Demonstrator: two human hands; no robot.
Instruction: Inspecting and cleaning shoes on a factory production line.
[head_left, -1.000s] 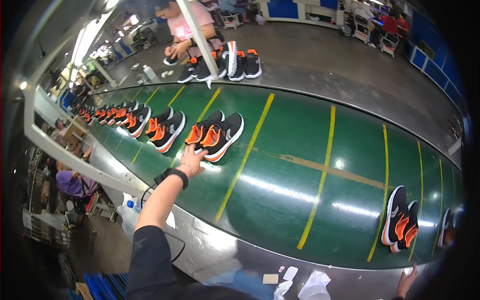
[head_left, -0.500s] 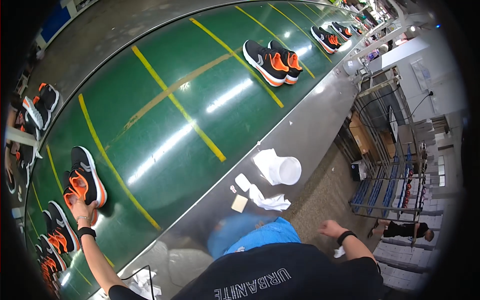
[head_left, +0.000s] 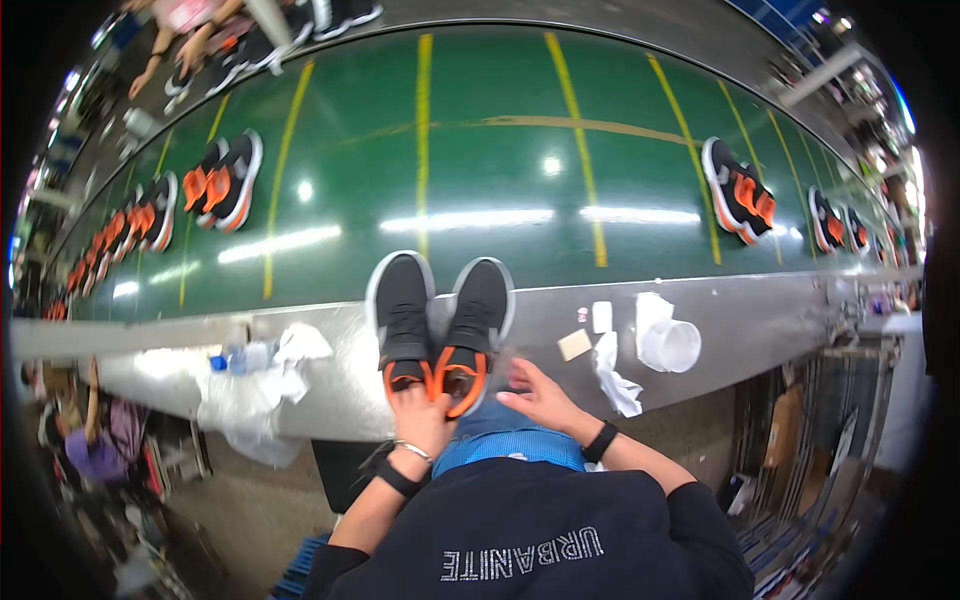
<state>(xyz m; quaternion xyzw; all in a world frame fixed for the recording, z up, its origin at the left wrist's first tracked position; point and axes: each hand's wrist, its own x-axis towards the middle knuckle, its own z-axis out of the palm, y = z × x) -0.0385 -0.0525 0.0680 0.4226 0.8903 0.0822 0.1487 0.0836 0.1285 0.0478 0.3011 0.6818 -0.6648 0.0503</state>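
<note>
We stand at the green belt point(head_left: 520, 170), which carries more shoe pairs to either side, one pair point(head_left: 738, 203) well to the right. Along the belt's near edge runs a steel ledge point(head_left: 770, 330), and the black shoes point(head_left: 440, 318) with orange heels lie across it, toes reaching onto the belt, heels toward us. They look light, with soft uppers and springy soles, so the firm heel counters seem the best grip. Our left hand point(head_left: 418, 415) grasps both heels, pinching them together. Our right hand point(head_left: 540, 395) lies open just beside the right heel, holding nothing. A paper cup point(head_left: 672, 345) sits farther right on the ledge.
</note>
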